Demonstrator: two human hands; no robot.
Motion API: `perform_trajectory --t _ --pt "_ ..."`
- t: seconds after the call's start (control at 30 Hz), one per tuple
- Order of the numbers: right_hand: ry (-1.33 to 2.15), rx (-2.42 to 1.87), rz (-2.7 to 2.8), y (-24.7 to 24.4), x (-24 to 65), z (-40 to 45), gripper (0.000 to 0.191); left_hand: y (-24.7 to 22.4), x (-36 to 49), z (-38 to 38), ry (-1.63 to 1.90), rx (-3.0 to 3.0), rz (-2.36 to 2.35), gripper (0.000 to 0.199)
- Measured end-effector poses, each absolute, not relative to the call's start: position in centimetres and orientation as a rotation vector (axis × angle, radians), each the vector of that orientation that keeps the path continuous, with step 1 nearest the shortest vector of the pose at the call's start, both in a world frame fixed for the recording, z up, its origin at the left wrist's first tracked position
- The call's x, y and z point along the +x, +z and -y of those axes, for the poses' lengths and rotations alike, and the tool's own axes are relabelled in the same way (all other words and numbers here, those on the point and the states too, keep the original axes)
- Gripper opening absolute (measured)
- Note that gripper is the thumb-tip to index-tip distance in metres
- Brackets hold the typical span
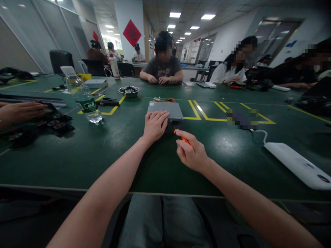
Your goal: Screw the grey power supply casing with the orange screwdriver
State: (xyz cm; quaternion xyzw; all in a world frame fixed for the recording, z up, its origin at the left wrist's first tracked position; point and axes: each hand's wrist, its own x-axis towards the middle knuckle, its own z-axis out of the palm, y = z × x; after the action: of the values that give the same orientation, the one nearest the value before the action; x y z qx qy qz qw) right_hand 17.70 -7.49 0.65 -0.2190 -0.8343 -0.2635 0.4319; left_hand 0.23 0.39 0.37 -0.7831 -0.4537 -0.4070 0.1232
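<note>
White device (294,165): lies on the green table (124,165) at the right, a cable running from its far end.
Right hand (192,151): grip pinching an orange screwdriver (185,139), its shaft toward the near face of the grey metal box (169,106); contact too small to tell.
Left hand (156,126): grip unclenched, fingers side by side, resting on the box's top.
Box's place: on the table straight ahead, socket (176,122) facing near, coloured wires (168,100) at its far edge.
Water bottle (84,96): stands well left of the box.
Steel bowl (128,95): farther, holding small dark pieces.
Co-worker (164,67): seated opposite.
</note>
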Motion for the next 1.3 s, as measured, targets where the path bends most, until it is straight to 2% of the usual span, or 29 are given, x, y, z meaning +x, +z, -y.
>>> perform_trajectory --t 0.17,0.33,0.5,0.7,0.9,1.07,1.23,1.3 --pt "-0.734 -0.544 2.096 0.76 17.77 7.46 0.023 0.38 0.12 -0.52 -1.203 -2.284 1.316 0.03" --pt "-0.642 -0.523 2.077 0.76 17.9 7.64 0.029 0.57 0.19 -0.26 -1.195 -2.29 1.311 0.029" --pt "-0.703 -0.574 2.057 1.05 18.18 7.83 0.023 0.78 0.25 0.06 -1.219 -2.286 1.326 0.028" --pt "-0.593 -0.501 2.031 0.92 18.35 7.79 0.033 0.85 0.08 0.36 -1.199 -2.312 1.327 0.028" --pt "-0.681 -0.544 2.069 1.09 18.07 7.97 0.02 0.59 -0.02 0.18 -1.203 -2.311 1.308 0.03" --pt "-0.643 -0.499 2.033 0.85 17.95 8.01 0.029 0.43 -0.12 -0.08 -1.215 -2.312 1.29 0.03" --pt "-0.608 -0.651 2.035 0.74 17.99 7.86 0.016 0.37 -0.14 -0.18 -1.213 -2.313 1.31 0.03" --pt "-0.631 -0.604 2.055 0.73 18.0 7.83 0.017 0.36 -0.13 -0.14 -1.216 -2.312 1.306 0.03"
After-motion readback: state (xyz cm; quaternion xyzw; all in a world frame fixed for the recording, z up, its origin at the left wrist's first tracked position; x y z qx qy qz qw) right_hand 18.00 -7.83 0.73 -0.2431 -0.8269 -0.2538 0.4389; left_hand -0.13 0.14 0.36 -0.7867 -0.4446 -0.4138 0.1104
